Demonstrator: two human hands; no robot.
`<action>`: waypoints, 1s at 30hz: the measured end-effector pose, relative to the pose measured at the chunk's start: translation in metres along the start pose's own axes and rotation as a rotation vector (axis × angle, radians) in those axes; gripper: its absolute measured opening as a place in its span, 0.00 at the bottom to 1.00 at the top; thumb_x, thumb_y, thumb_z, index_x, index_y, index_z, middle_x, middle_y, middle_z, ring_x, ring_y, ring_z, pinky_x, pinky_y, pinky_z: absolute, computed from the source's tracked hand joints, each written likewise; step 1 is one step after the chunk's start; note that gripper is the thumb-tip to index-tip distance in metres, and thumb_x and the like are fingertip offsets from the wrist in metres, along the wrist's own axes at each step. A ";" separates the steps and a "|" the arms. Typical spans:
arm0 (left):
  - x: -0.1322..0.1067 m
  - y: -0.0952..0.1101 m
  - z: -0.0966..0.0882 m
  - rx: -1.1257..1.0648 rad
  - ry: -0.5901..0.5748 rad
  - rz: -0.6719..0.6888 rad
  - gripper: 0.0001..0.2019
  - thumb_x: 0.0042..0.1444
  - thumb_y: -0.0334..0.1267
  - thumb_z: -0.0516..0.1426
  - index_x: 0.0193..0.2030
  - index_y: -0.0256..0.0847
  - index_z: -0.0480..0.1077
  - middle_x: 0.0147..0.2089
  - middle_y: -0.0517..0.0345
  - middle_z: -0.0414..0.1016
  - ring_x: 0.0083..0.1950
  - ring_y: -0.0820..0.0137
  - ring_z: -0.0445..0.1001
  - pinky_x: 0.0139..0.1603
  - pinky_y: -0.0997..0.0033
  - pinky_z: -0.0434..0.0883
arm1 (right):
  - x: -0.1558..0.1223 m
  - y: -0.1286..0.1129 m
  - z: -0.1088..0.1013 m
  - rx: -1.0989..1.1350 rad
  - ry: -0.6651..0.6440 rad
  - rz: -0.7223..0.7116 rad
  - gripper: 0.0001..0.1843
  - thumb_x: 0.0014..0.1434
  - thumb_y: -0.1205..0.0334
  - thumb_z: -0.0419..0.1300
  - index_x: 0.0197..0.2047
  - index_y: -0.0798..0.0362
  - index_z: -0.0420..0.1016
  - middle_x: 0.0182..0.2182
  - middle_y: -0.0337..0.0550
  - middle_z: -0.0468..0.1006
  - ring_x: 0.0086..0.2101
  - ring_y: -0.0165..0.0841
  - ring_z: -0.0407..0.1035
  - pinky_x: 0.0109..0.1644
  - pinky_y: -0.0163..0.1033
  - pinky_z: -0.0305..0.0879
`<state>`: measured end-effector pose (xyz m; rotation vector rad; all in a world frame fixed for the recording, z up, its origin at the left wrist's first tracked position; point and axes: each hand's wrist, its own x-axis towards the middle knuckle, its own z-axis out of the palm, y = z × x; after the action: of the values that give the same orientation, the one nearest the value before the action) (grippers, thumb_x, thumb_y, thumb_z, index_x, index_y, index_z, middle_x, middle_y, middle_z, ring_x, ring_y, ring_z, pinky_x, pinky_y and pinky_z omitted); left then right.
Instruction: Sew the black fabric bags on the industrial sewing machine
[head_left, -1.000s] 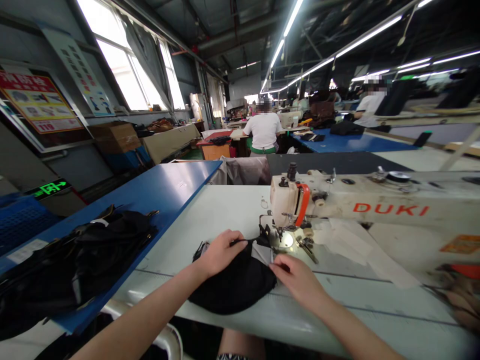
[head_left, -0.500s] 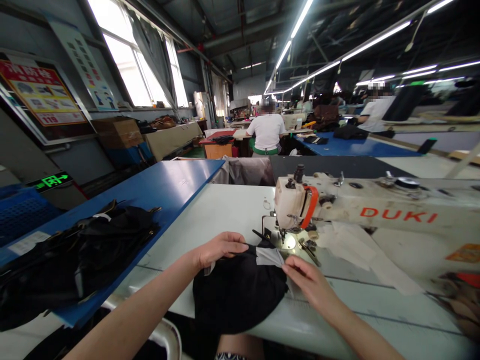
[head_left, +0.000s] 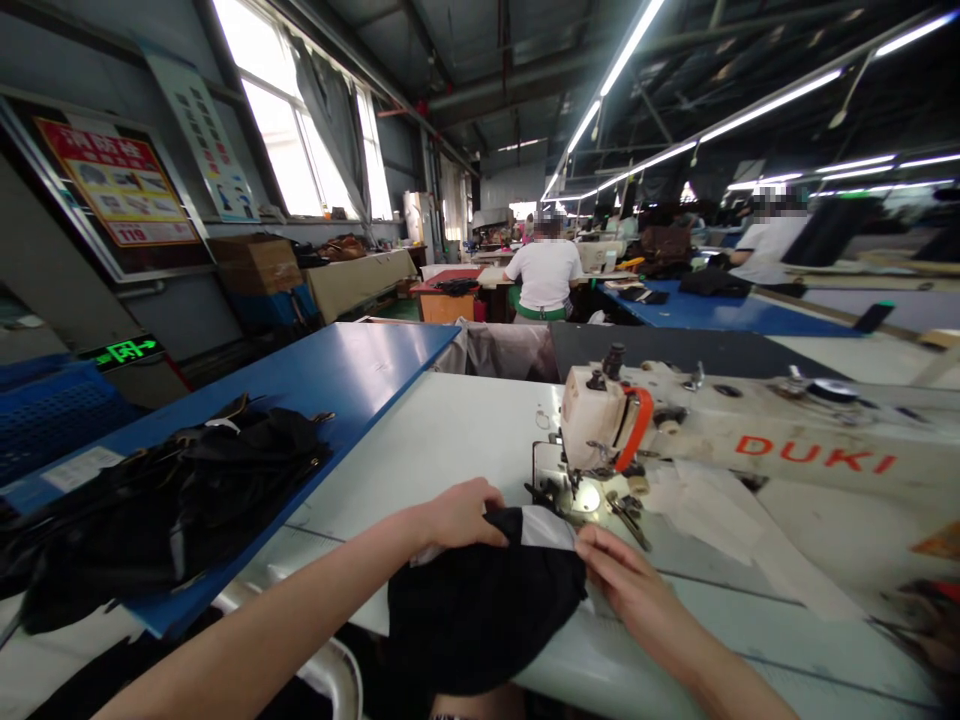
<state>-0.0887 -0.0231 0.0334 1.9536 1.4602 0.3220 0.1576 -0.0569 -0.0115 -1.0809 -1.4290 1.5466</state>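
A piece of black fabric hangs over the front edge of the pale sewing table. On its upper edge lies a light grey strip. My left hand is closed on the fabric's top edge, thumb in front. With fingertips pinched, my right hand grips the right end of the strip and the fabric beneath it. Just beyond the cloth stands the sewing machine, its lamp lighting the needle plate. The fabric's upper edge is close to the presser foot; whether it touches is unclear.
On the left, a blue table bears a heap of black fabric pieces. White paper-like sheets lie under the machine arm. A metal tube curves below the table edge. A person in a white shirt sits further ahead.
The grey strip now lies flatter and wider along the fabric edge. My left hand has turned, its fingers curling over the cloth. The whole view has shifted slightly.
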 end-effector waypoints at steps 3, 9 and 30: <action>-0.002 0.005 -0.004 -0.175 -0.047 0.006 0.09 0.42 0.38 0.63 0.32 0.38 0.72 0.32 0.61 0.69 0.35 0.68 0.67 0.35 0.73 0.62 | -0.003 -0.001 0.000 -0.001 0.006 0.010 0.16 0.58 0.49 0.56 0.28 0.50 0.61 0.25 0.34 0.57 0.29 0.30 0.56 0.33 0.33 0.55; -0.023 0.017 -0.017 -1.080 -0.375 -0.041 0.12 0.44 0.34 0.64 0.36 0.37 0.69 0.34 0.60 0.72 0.35 0.73 0.71 0.40 0.73 0.66 | -0.008 -0.015 0.001 -0.015 -0.017 -0.036 0.16 0.58 0.51 0.57 0.26 0.51 0.62 0.26 0.35 0.61 0.31 0.31 0.58 0.35 0.33 0.55; -0.056 0.041 0.009 -1.144 -0.615 -0.104 0.23 0.21 0.26 0.71 0.32 0.32 0.76 0.27 0.59 0.76 0.28 0.74 0.73 0.38 0.75 0.72 | -0.038 -0.055 0.041 0.614 0.011 0.225 0.17 0.51 0.49 0.65 0.26 0.55 0.72 0.21 0.37 0.71 0.23 0.28 0.63 0.30 0.32 0.60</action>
<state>-0.0718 -0.0838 0.0633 0.9028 0.6787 0.3508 0.1323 -0.1015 0.0473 -0.8803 -0.7471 1.9562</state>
